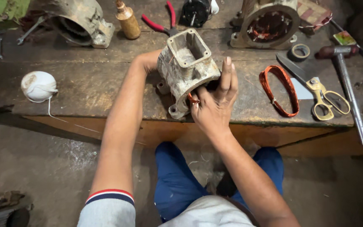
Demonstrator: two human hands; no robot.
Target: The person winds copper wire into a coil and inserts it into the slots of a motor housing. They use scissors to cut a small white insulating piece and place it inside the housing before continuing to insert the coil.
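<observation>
A worn, pale motor housing [185, 69] with a square open box on top stands tilted near the front edge of the wooden bench [85, 84]. My left hand [150, 61] is mostly hidden behind its far left side and holds it. Against the housing's right open end rests my right hand [215, 103], fingers up along the rim, thumb by a bit of copper wire [193, 100] showing at the opening.
A loose copper wire coil [279, 89] and yellow-handled scissors [322, 94] lie to the right, with a hammer [345, 80] and tape roll [300, 51]. A stator with windings [269, 25], another housing [78, 21], red pliers [164, 23], a bottle [127, 20] stand behind. White string ball [38, 86] left.
</observation>
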